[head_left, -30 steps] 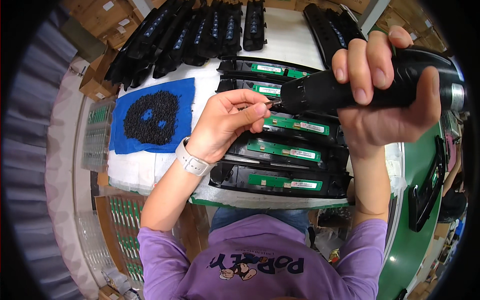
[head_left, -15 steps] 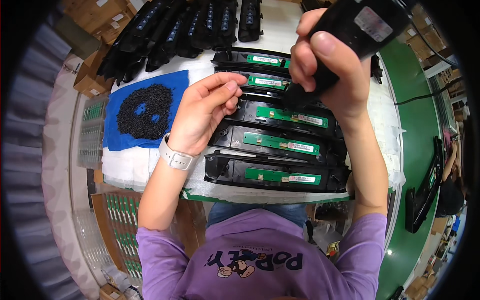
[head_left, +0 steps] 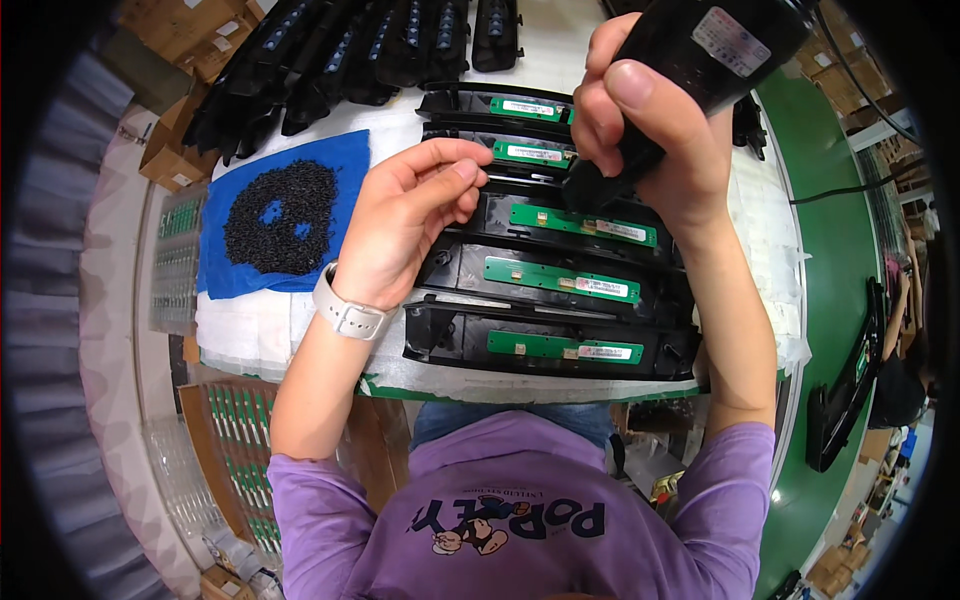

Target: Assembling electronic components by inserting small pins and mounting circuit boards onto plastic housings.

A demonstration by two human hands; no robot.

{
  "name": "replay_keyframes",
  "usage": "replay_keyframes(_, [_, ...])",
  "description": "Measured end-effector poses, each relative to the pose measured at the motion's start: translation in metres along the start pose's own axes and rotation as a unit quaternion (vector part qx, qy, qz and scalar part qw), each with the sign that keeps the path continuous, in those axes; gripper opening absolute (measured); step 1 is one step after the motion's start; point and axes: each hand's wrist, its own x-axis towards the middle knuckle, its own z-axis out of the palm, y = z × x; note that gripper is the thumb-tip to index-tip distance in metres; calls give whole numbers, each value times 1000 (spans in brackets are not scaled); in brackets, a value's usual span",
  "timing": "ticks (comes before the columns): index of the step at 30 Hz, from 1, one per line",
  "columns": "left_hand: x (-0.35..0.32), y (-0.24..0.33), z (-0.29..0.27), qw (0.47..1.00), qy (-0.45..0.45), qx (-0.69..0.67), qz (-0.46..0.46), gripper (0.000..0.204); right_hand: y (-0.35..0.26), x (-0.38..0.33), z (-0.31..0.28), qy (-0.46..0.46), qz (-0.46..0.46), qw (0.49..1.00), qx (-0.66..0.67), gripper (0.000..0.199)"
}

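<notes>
Since a second ago, the black power driver has swung from nearly level, its tip at the left hand, to slant nose-down over five black housings, and the left hand has come away from it. The fingers of the right hand are clamped round the driver; the left thumb and forefinger are pinched together, though I cannot tell whether anything small sits between them. The driver's bit is hard to make out and its upper end is cut off; its body bears a pale printed sticker. Driver, hands and housings are all right of the blue cloth. Each housing carries a green circuit board with a white label in tiny print; the driver and right hand partly hide the farther ones. On the cloth lies a heap of small black pieces, too fine to tell apart. Beyond the cloth, long black units run out of view; nearer the person than the cloth, a purple shirt shows dark lettering and a cartoon figure.
</notes>
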Motion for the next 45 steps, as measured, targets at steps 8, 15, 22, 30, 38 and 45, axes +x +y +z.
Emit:
replay_keyframes(8, [2,3,-6,999,30,9,4,21,1,3,1,-53,0,998,-36,16])
replay_keyframes(15, [6,-7,-7,993,79,81,23,31,34,15,-2,60,-256,959,-105,31])
replay_keyframes(22, [1,-13,-29,997,-8,61,39,26,9,10,0,15,-173,948,265,22])
replay_keyframes(30, [-1,-4,-21,988,-104,103,58,19,-15,-1,4,83,-209,903,366,24])
replay_keyframes(38, [-12,-4,-1,993,-42,93,59,16,-6,-3,-4,37,-190,959,209,29])
replay_keyframes(45, [-16,3,3,997,-73,-31,-13,22,-5,0,-5,-52,-179,924,333,40])
